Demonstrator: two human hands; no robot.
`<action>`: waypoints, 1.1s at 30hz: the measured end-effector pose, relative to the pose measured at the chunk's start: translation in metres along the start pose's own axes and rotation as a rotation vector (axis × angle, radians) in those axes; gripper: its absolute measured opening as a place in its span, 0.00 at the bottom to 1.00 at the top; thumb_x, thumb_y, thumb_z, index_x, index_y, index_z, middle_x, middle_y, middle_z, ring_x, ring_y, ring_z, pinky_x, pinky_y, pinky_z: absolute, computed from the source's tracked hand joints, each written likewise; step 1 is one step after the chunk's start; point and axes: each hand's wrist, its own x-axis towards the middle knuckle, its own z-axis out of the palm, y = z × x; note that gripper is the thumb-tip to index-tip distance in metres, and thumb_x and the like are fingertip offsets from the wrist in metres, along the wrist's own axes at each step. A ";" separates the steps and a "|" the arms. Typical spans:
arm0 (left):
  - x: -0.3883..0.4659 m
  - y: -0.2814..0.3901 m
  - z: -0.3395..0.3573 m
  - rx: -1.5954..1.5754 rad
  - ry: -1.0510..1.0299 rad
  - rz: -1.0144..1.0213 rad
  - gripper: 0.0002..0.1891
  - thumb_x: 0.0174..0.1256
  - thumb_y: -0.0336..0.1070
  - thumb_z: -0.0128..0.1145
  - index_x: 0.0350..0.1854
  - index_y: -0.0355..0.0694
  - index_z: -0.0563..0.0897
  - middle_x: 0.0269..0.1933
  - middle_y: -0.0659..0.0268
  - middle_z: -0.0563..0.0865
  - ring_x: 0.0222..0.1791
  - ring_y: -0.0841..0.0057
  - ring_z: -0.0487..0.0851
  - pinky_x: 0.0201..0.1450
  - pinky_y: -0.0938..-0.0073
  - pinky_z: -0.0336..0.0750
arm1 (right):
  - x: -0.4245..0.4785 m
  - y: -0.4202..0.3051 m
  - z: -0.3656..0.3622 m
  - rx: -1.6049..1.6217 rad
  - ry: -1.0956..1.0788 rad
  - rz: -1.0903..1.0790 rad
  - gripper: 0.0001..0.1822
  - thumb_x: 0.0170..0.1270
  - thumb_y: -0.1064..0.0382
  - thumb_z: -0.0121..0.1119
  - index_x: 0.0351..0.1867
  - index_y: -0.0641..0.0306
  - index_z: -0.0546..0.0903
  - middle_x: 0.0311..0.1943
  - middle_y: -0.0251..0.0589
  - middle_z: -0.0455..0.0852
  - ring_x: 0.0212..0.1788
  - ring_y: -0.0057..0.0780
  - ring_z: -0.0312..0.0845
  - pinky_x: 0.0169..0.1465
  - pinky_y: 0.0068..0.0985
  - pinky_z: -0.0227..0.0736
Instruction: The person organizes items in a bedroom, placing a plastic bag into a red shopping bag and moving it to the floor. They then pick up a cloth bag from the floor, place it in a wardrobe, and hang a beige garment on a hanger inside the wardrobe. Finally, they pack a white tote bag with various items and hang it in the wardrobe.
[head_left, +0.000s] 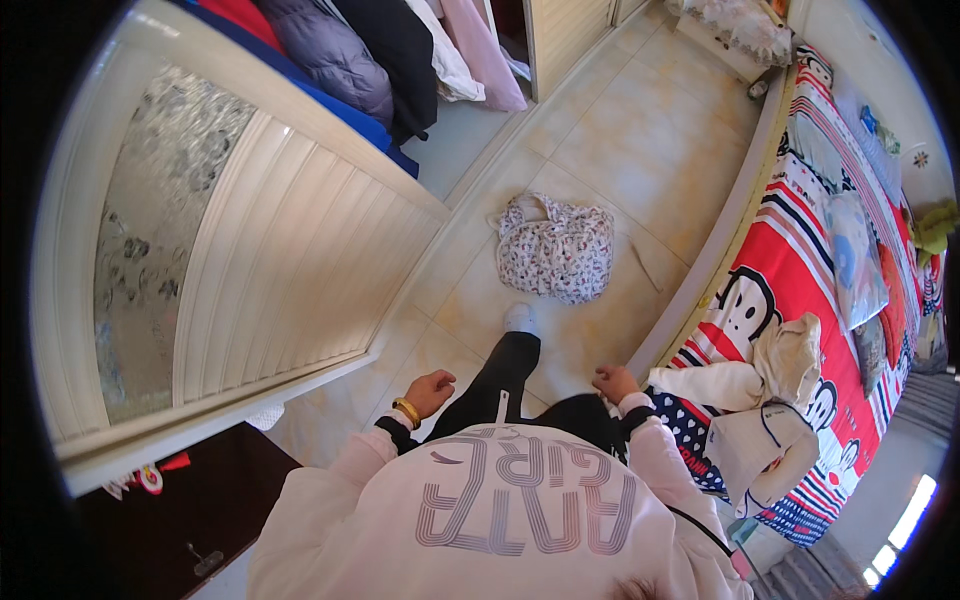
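Observation:
My left hand (430, 393), with a gold-coloured bracelet at the wrist, hangs beside my left thigh and holds nothing that I can see. On the other side, my right hand (616, 382) hangs loosely next to the bed edge, also bare of any object. Ahead of my foot, a white fabric bag (559, 251) with a small print lies on the floor, its handle loop towards the wardrobe. Near my right hand, a cream garment (784, 360) and a white garment with dark trim (761, 442) lie on the bed (757, 300).
A sliding wardrobe door (300, 247) stands to the left. Beyond it hang clothes, among them a grey padded jacket (330, 60). A dark cabinet (195, 502) is at lower left. Tiled floor (637, 127) runs between wardrobe and bed. A plastic-wrapped package (855, 255) rests on the bed.

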 end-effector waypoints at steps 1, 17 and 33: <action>0.010 0.001 -0.008 0.035 -0.023 -0.031 0.14 0.59 0.38 0.55 0.44 0.38 0.79 0.37 0.57 0.84 0.38 0.68 0.82 0.44 0.73 0.75 | 0.015 -0.006 -0.003 0.065 -0.040 0.078 0.22 0.52 0.56 0.59 0.49 0.63 0.79 0.33 0.47 0.85 0.31 0.35 0.81 0.38 0.29 0.75; 0.074 -0.061 0.028 -0.478 0.051 -0.590 0.12 0.62 0.35 0.56 0.46 0.38 0.78 0.36 0.67 0.83 0.36 0.81 0.80 0.35 0.81 0.75 | 0.409 -0.039 0.020 -0.246 -0.048 -0.061 0.23 0.49 0.58 0.62 0.48 0.61 0.73 0.46 0.48 0.78 0.50 0.47 0.74 0.50 0.38 0.73; 0.114 -0.046 0.062 -0.425 0.015 -0.708 0.13 0.62 0.35 0.54 0.47 0.37 0.77 0.36 0.63 0.84 0.34 0.79 0.80 0.39 0.79 0.75 | 0.521 0.013 0.070 -0.644 -0.094 -0.159 0.10 0.56 0.60 0.51 0.37 0.55 0.82 0.33 0.41 0.85 0.40 0.42 0.81 0.55 0.51 0.60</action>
